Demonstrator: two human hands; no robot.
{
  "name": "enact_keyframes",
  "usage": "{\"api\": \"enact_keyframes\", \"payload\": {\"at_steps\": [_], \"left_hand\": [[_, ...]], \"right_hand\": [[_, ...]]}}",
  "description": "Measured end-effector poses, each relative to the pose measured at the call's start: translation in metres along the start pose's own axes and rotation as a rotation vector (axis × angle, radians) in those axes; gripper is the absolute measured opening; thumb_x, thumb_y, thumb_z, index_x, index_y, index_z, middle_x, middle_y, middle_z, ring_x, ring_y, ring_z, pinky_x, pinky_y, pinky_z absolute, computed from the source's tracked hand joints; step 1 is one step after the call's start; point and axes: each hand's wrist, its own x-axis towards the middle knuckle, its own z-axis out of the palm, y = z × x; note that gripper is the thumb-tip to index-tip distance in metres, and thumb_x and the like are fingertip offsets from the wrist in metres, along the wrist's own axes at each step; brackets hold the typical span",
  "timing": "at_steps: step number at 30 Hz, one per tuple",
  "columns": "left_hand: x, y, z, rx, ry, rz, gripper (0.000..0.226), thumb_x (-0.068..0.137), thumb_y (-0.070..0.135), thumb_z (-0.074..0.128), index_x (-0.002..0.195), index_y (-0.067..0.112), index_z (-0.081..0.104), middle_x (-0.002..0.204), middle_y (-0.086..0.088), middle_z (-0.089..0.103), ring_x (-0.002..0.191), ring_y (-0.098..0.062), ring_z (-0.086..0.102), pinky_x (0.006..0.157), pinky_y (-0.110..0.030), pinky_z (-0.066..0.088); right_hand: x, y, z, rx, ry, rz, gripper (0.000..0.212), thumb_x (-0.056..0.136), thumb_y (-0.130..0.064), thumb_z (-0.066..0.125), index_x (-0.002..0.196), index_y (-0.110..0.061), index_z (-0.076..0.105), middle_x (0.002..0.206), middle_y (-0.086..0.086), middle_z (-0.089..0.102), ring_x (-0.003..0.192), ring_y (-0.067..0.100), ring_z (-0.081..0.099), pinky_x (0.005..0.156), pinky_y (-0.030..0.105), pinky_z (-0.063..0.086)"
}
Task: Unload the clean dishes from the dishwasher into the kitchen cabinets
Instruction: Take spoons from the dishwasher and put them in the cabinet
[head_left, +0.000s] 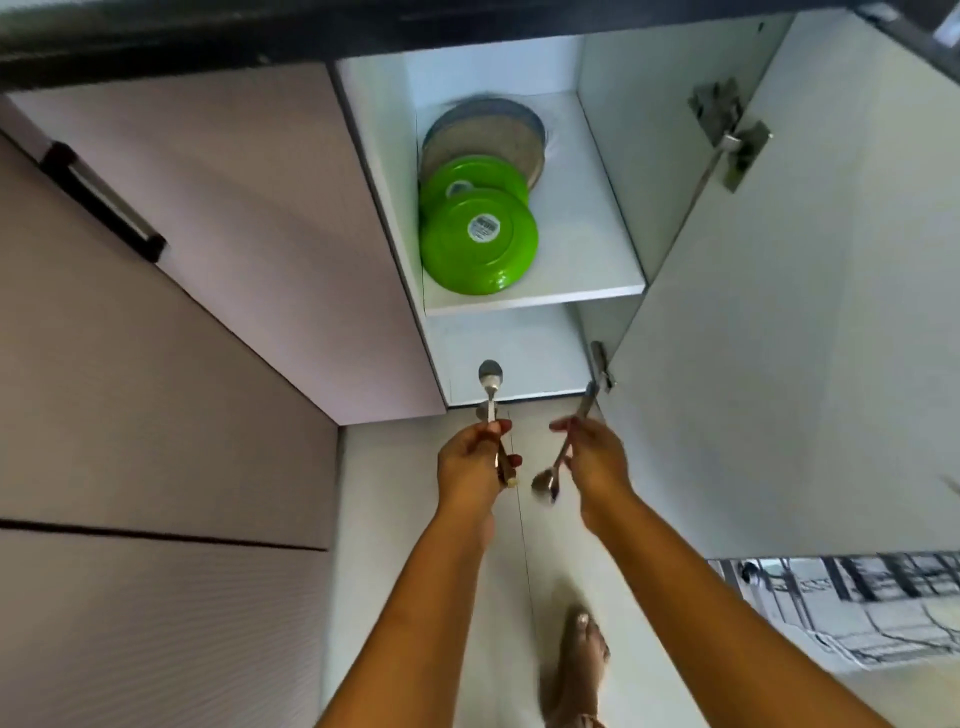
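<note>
Pinched loosely in the left hand (475, 457) and right hand (592, 452), 2 steel spoons (490, 382) could be dropped short of the open white cabinet (571, 244) ahead.

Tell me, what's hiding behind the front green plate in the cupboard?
Behind the front green plate leans a second green plate, then a big metal plate. Only their upper parts show; the rest is covered, so anything more behind them can't be seen.

A home kitchen: open cabinet (613, 249) shelving green plates (478, 241), dishwasher rack (857, 608).
</note>
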Motion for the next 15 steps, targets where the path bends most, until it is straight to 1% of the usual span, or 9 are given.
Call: {"api": "enact_keyframes", "payload": {"at_steps": [1,2,4,5,6,8,10,13,15], "left_hand": [[0.008,0.010,0.005,0.001,0.006,-0.002,0.018,0.097,0.009,0.047,0.100,0.010,0.065,0.089,0.001,0.063,0.061,-0.015,0.055,0.054,-0.023,0.045],[0.015,0.020,0.009,-0.002,0.012,-0.004,0.017,0.097,0.010,0.049,0.099,0.010,0.066,0.085,0.001,0.063,0.061,-0.015,0.054,0.053,-0.022,0.044],[0.032,0.035,0.022,0.009,0.020,-0.012,0.018,0.096,0.013,0.050,0.101,0.010,0.067,0.083,0.001,0.061,0.062,-0.014,0.053,0.055,-0.022,0.045],[0.037,0.039,0.029,0.010,0.011,-0.011,0.020,0.097,0.013,0.049,0.104,0.009,0.067,0.085,0.001,0.061,0.063,-0.014,0.053,0.056,-0.021,0.045],[0.042,0.043,0.035,0.003,-0.009,-0.005,0.022,0.097,0.012,0.048,0.107,0.008,0.066,0.089,-0.001,0.061,0.064,-0.013,0.053,0.057,-0.021,0.045],[0.055,0.051,0.052,-0.004,-0.042,0.010,0.024,0.097,0.009,0.046,0.111,0.006,0.065,0.097,-0.004,0.061,0.063,-0.013,0.053,0.056,-0.020,0.044],[0.075,0.061,0.073,-0.009,-0.023,-0.002,0.022,0.097,0.008,0.046,0.106,0.007,0.067,0.098,-0.002,0.062,0.061,-0.013,0.055,0.054,-0.019,0.044],[0.101,0.070,0.096,0.008,-0.038,-0.039,0.024,0.096,0.004,0.046,0.084,0.015,0.064,0.084,0.005,0.063,0.057,-0.012,0.056,0.050,-0.018,0.041],[0.113,0.075,0.105,0.060,-0.088,-0.041,0.023,0.095,0.004,0.047,0.084,0.015,0.063,0.076,0.005,0.059,0.057,-0.012,0.054,0.045,-0.016,0.038]], "right_hand": [[0.011,-0.020,0.004,-0.062,0.028,-0.105,0.022,0.099,-0.020,0.044,0.090,-0.017,0.064,0.084,-0.003,0.055,0.070,0.012,0.052,0.060,0.019,0.041],[0.021,-0.039,0.009,-0.074,0.063,-0.210,0.020,0.098,-0.021,0.045,0.090,-0.020,0.063,0.085,-0.005,0.057,0.075,0.014,0.054,0.063,0.021,0.043],[0.047,-0.076,0.018,0.026,0.154,-0.349,0.018,0.094,-0.020,0.049,0.081,-0.025,0.061,0.084,-0.003,0.061,0.081,0.017,0.057,0.075,0.033,0.048],[0.056,-0.090,0.020,0.120,0.190,-0.385,0.019,0.093,-0.020,0.051,0.077,-0.026,0.060,0.080,-0.002,0.062,0.078,0.016,0.058,0.076,0.035,0.049],[0.065,-0.101,0.023,0.215,0.206,-0.402,0.020,0.091,-0.018,0.053,0.075,-0.027,0.060,0.077,-0.003,0.063,0.075,0.015,0.058,0.073,0.034,0.050],[0.087,-0.118,0.027,0.351,0.188,-0.374,0.016,0.090,-0.016,0.055,0.078,-0.022,0.063,0.076,-0.006,0.063,0.073,0.012,0.058,0.071,0.028,0.049],[0.114,-0.123,0.033,0.429,0.127,-0.326,0.010,0.091,-0.014,0.057,0.085,-0.019,0.064,0.079,-0.007,0.063,0.075,0.009,0.057,0.070,0.024,0.048],[0.156,-0.119,0.037,0.495,0.110,-0.266,0.009,0.092,-0.014,0.056,0.093,-0.018,0.064,0.088,-0.004,0.063,0.077,0.008,0.055,0.066,0.020,0.046],[0.180,-0.115,0.037,0.472,0.135,-0.263,0.014,0.094,-0.016,0.055,0.103,-0.015,0.066,0.095,-0.002,0.063,0.083,0.011,0.057,0.068,0.020,0.048]]}}
